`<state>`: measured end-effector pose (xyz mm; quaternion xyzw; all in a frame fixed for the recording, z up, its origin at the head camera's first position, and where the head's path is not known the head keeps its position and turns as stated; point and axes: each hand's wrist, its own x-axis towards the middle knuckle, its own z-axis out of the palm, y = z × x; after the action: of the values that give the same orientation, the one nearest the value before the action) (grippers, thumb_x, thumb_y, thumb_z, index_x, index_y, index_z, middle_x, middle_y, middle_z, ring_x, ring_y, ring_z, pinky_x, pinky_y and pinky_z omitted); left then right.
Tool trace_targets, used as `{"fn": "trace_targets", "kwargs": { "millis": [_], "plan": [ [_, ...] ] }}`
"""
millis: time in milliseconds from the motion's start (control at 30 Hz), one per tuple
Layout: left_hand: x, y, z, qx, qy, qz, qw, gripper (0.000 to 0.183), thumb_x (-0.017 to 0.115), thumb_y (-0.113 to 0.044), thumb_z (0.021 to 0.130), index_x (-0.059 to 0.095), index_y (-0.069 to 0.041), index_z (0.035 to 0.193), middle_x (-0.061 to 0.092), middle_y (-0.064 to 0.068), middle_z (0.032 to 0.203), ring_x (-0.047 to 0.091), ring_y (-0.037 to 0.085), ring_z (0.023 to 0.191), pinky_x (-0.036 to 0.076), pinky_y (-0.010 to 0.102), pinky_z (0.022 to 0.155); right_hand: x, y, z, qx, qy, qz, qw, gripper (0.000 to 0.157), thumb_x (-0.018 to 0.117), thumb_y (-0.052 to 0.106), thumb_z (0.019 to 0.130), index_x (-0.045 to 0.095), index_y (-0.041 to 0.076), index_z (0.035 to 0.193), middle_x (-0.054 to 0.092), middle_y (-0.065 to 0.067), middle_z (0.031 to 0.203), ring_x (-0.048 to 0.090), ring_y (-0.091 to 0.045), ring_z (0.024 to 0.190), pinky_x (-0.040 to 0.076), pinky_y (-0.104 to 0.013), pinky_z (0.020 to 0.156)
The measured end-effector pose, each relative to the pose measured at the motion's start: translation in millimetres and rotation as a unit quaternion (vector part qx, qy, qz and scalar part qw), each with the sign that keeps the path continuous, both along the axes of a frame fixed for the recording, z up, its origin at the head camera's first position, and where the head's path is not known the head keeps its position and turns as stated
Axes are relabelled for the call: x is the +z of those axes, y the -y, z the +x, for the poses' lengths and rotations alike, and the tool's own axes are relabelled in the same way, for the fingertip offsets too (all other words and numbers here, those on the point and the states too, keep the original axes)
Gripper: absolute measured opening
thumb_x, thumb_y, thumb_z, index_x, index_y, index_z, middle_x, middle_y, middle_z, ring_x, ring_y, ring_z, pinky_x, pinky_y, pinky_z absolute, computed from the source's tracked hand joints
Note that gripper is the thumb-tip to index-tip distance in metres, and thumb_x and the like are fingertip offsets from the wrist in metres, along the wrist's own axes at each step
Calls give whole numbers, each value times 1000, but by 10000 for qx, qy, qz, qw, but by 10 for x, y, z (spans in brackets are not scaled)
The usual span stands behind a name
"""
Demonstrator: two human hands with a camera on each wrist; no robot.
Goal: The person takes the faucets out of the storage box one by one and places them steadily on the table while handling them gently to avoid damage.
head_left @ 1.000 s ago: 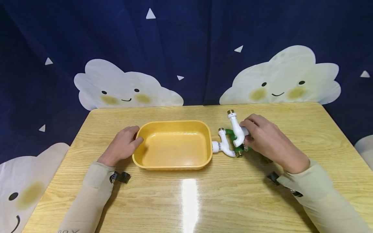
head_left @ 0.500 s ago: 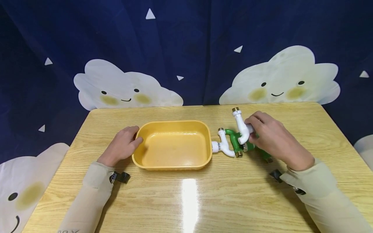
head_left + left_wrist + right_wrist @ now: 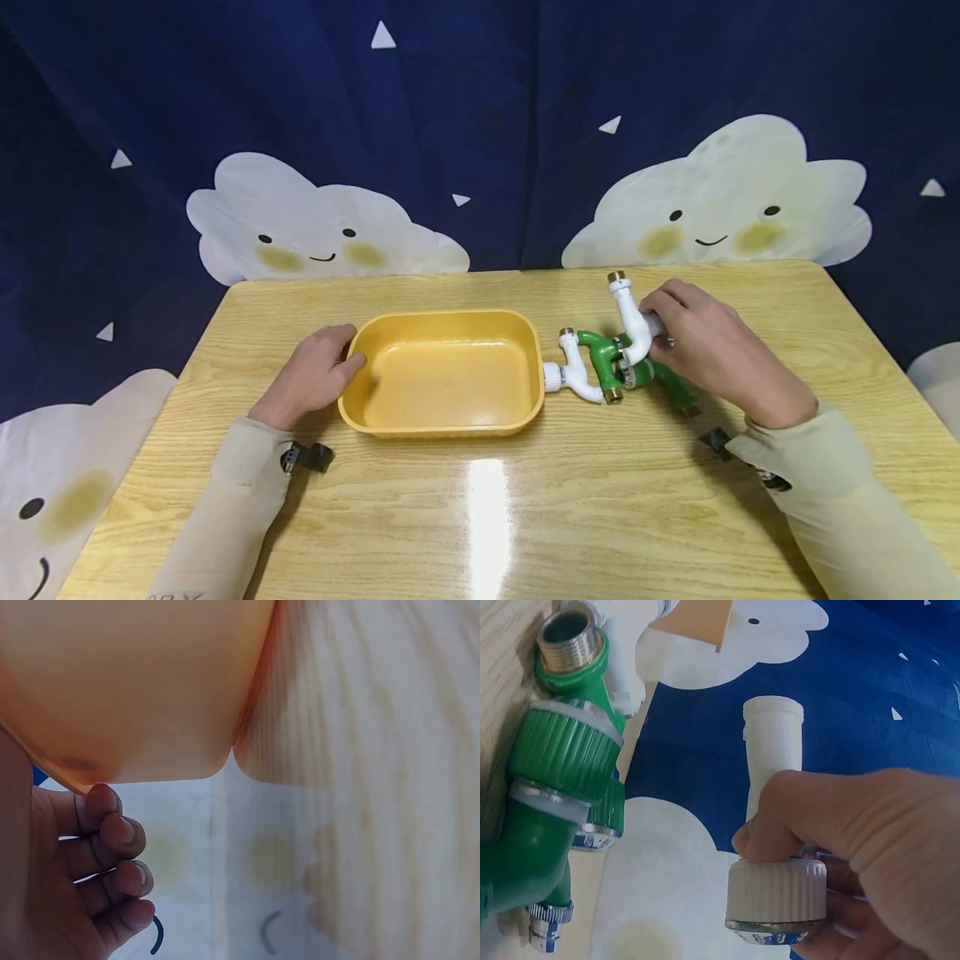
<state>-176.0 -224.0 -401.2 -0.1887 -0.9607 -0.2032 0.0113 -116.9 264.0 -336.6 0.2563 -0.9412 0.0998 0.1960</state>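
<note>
My left hand (image 3: 311, 375) holds the left end of the yellow plastic tub (image 3: 442, 432), its thumb at the rim and its other fingers down the outside. In the right hand (image 3: 708, 354) is a white tap (image 3: 636, 333), pinched at its ribbed knob (image 3: 776, 892), with the brass-threaded end pointing up and away. The tap is raised over two green taps (image 3: 603, 357) that lie overlapping on the table. Left of them, a second white tap (image 3: 576, 367) lies with its knob against the tub's right wall. Nothing shows inside the tub.
Everything lies on a wood-grain table (image 3: 600, 517). Behind its far edge hangs a dark blue curtain (image 3: 495, 133) printed with clouds. Black wrist straps (image 3: 307, 457) sit over both sleeves.
My right hand has carried the white tap to the right and slightly away, uncovering more of the green taps. The left hand and the tub stay where they were.
</note>
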Motion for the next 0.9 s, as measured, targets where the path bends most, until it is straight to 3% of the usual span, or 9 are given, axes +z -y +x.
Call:
{"fn": "trace_targets", "kwargs": {
  "millis": [267,900],
  "plan": [
    [-1,2,-9,-33,-44,44,10000,13,53,-17,96,55,-9,86,50,7,75,46,22,72,37,34,68,20,-43,-12,-299,345,142,9989,37,82,-6,72,68,-5,107,67,-19,104,65,-29,85,58,-46,73],
    [5,1,-5,-32,-23,27,10000,14,52,-17,96,54,-10,84,48,6,74,45,21,71,36,33,67,56,-172,-33,-458,765,190,9958,37,83,-3,74,67,-4,108,65,-19,107,64,-26,85,56,-46,72]
  ]
}}
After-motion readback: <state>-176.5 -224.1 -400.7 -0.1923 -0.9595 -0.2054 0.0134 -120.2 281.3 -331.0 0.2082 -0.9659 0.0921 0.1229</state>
